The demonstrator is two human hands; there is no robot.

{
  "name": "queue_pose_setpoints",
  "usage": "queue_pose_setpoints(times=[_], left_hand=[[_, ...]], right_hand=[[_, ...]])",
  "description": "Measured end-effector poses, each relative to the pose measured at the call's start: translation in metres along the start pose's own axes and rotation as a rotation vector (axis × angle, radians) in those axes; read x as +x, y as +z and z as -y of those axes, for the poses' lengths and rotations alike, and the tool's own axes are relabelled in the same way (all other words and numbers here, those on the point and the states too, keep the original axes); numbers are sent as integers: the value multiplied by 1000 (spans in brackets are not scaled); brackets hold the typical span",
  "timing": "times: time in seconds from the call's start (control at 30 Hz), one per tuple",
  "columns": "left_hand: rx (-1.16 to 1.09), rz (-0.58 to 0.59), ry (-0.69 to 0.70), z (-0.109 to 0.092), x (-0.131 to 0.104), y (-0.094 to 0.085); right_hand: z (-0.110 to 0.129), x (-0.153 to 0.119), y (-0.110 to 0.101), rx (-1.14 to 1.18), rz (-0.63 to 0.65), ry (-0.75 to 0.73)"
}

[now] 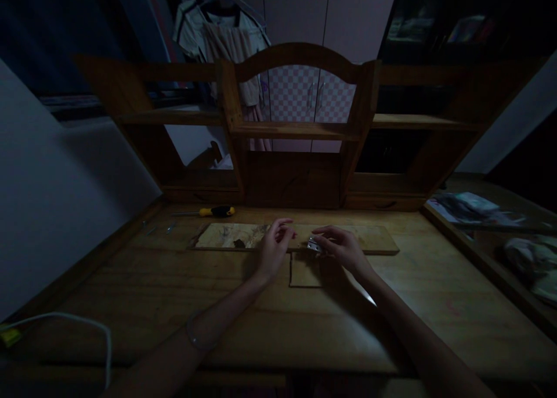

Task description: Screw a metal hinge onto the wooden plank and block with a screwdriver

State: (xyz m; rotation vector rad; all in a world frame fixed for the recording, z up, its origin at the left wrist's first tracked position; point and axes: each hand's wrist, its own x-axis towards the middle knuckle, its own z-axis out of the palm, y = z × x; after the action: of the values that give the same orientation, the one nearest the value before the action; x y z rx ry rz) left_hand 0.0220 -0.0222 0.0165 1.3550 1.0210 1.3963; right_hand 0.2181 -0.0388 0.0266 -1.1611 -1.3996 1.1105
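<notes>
My right hand [342, 247] pinches a small silver metal hinge [314, 245] with holes in it, over the front edge of a long wooden board [369, 238]. Just left of it, my left hand [276, 241] hovers over the same board, its fingers loosely curled and apart, with nothing visible between them. A smaller square wooden piece [303, 273] lies against the board's near edge, below the hinge. The board's left part is rough and stained. Dim light hides whether the hinge touches the wood.
On the wooden desk [243, 322], a yellow and black screwdriver [217, 212] lies behind the board. Several small metal pieces [170, 227] lie at the left. A shelf unit [291, 131] stands along the back. A white cable [82, 317] crosses the near left corner.
</notes>
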Motion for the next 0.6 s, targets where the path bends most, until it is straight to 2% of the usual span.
queue_pose_setpoints(times=[0.2, 0.33, 0.6], left_hand=[[215, -46, 93, 16, 13, -9], [287, -1, 148, 18, 13, -10], [477, 104, 234, 17, 6, -10]], right_hand=[[-12, 5, 8, -25, 71, 7], [-13, 7, 15, -69, 154, -43], [-20, 10, 17, -140, 150, -94]])
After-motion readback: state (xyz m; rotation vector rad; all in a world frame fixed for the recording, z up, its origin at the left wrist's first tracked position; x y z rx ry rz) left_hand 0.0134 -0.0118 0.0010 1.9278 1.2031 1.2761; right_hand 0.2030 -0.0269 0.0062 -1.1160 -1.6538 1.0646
